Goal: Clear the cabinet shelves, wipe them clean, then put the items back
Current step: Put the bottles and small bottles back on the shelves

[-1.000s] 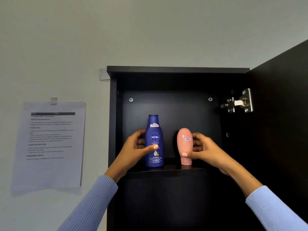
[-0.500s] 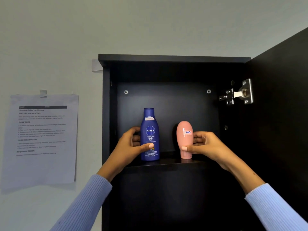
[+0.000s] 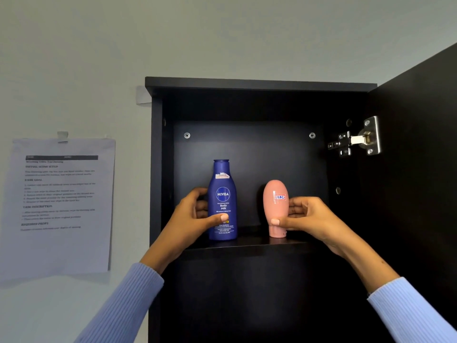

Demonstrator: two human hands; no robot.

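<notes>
Two containers stand upright on the one visible shelf of the open black cabinet: one blue lotion bottle on the left and one pink tube, cap down, to its right, apart from each other. The left hand wraps the blue bottle's lower half, thumb across the label. The right hand grips the pink tube near its cap from the right side.

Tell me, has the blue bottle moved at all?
No. The blue bottle stands on the shelf at the same spot, slightly right of the left screw in the back panel; only the camera shifted.
</notes>
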